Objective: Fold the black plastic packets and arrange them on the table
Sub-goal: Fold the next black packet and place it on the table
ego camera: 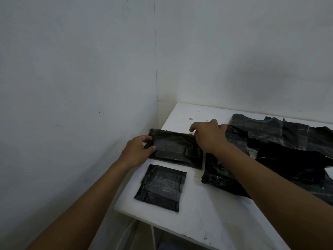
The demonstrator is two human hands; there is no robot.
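A black plastic packet (175, 148), partly folded into a long rectangle, lies near the table's left edge. My left hand (138, 150) pinches its left end between thumb and fingers. My right hand (209, 136) grips its right end, fingers curled over the far edge. A folded square packet (161, 187) lies flat on the table just in front of it. To the right, a loose pile of unfolded black packets (281, 145) spreads across the table, partly under my right forearm.
The white table (201, 219) stands in a corner, with white walls close behind and on the left. Its left and front edges are near the folded packets. A white scrap (329, 172) shows at the right edge.
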